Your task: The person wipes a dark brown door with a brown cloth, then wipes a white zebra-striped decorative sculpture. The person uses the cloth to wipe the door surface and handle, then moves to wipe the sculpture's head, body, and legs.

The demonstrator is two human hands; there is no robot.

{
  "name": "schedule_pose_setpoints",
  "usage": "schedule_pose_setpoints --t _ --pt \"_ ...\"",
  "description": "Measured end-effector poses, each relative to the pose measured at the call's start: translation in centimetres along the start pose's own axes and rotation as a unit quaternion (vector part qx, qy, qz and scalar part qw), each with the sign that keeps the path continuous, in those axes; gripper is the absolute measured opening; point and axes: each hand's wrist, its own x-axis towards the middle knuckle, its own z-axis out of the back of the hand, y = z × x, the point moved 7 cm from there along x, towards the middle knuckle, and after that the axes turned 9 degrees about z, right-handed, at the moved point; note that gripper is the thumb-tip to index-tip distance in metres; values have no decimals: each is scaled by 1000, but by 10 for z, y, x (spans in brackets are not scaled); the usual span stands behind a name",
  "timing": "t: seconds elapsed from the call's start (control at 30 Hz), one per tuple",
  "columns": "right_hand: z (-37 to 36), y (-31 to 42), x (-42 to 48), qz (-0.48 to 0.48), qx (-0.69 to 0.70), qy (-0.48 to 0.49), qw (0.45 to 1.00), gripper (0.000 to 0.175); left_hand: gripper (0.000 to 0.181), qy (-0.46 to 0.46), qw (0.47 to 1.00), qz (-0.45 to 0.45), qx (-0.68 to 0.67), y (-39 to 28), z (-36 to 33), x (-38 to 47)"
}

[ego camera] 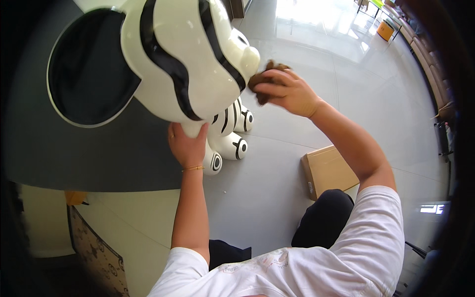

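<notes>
A large glossy white animal figure [207, 74] with wavy black stripes stands before me, its big head leaning over its smaller body. Its round ear [92, 67] is black inside with a white rim. Below the head, my left hand [190, 146] grips a white part of the figure, thumb on one side and fingers on the other; what part it is I cannot tell. My right hand [295, 92] holds a bunched brown cloth [264, 80] close beside the snout. Whether the cloth touches the surface is unclear. Striped feet [239, 148] rest low on the floor.
A dark grey curved tabletop [111, 159] lies at the left, behind the ear. On the grey tiled floor [267, 178] sits a cardboard box [330, 170] by my right knee [326, 215]. A patterned mat [96, 248] is at lower left. An orange container [385, 30] stands far off.
</notes>
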Motion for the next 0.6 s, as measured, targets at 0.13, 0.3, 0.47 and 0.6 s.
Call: schedule_pose_setpoints --t 0.13,0.3,0.47,0.6 --pt "39 -29 -35 -123 17 -99 987 39 70 28 999 -9 -17 1 0 3" --pt "74 -28 31 -153 299 -272 902 53 64 23 999 -23 8 4 0 3" --pt "66 38 134 129 177 -167 961 33 66 101 995 3 -4 10 -7 1" --pt "41 25 118 34 210 -58 975 28 67 51 999 -4 21 14 -1 1"
